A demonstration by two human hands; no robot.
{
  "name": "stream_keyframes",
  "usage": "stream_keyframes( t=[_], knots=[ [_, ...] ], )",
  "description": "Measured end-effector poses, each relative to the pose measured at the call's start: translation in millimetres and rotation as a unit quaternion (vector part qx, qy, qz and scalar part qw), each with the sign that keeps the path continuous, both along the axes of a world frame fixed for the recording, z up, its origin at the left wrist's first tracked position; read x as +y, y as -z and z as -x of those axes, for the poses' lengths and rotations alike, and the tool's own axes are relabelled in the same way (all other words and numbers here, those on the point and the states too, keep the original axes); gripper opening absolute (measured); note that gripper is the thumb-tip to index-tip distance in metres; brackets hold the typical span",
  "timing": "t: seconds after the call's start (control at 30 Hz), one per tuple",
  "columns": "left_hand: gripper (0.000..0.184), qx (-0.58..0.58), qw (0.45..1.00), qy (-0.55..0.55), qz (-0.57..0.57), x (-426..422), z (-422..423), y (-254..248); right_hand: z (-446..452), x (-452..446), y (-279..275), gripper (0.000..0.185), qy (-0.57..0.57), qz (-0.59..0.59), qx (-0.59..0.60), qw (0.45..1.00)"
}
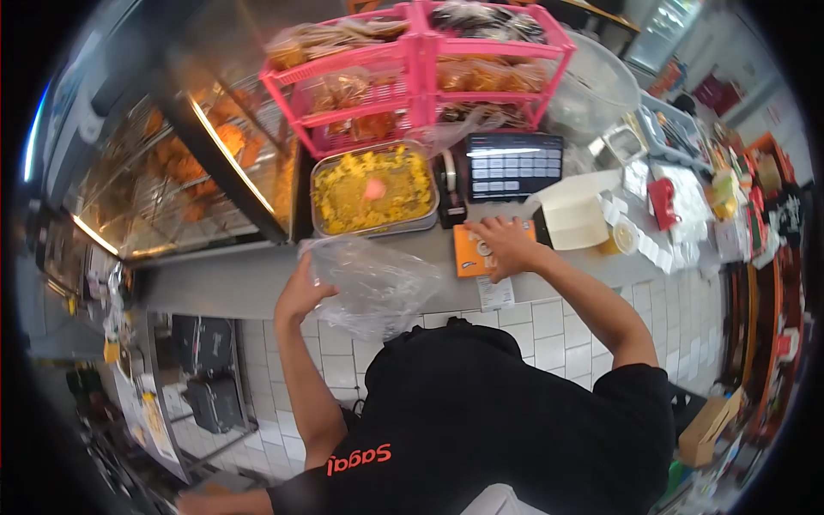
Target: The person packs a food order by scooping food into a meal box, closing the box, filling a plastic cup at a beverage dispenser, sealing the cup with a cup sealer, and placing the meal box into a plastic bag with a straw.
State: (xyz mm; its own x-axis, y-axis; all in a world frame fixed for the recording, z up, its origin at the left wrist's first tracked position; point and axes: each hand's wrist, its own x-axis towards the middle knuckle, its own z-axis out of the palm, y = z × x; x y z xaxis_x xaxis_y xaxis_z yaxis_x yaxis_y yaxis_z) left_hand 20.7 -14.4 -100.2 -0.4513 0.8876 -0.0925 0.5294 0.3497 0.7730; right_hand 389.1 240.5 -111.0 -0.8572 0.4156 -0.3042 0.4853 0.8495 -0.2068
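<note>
My left hand (300,289) is closed on the edge of a clear plastic bag (378,283), which hangs loose and crumpled over the counter's front edge. Across the top of an orange takeaway box (469,257) lies my right hand (508,245), its fingers at the far side and the thumb near the front edge. A printed paper slip (496,293) sticks out below the box. Just behind the bag stands a metal tray of yellow food (373,184) with a pink spot in its middle.
A lit touchscreen (515,167) stands behind the box, and an open pale takeaway box (573,215) to its right. Pink racks (416,73) hold bagged goods. A glass warming cabinet (197,163) fills the left. At bottom left is a forearm (223,502) whose owner I cannot tell.
</note>
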Motion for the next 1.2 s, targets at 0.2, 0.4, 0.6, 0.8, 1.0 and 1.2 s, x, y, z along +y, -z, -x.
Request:
stream_keyframes(
  t=[0.2,0.4,0.6,0.8,1.0,1.2],
  knots=[
    [0.118,-0.214,0.973,0.037,0.076,21,-43,-26,0,6,-120,0.126,0.06,0.031,0.209,0.976],
    [0.117,-0.443,0.892,0.077,-0.042,35,-60,-4,55,-48,-137,0.14,0.01,0.338,0.437,0.833],
    [0.117,-0.625,0.747,0.108,-0.2,23,-49,33,113,-97,-4,0.129,0.028,0.311,0.371,0.874],
    [0.102,-0.433,0.893,0.1,-0.073,11,-25,18,133,-111,-16,0.114,-0.037,0.003,0.072,0.997],
    [0.07,0.157,0.972,0.13,-0.117,34,-28,28,138,-110,-10,0.106,-0.056,-0.073,-0.034,0.995],
    [0.047,0.085,0.976,0.201,0.021,71,-60,-73,35,-50,-30,0.094,-0.027,-0.163,-0.216,0.962]
  ],
)
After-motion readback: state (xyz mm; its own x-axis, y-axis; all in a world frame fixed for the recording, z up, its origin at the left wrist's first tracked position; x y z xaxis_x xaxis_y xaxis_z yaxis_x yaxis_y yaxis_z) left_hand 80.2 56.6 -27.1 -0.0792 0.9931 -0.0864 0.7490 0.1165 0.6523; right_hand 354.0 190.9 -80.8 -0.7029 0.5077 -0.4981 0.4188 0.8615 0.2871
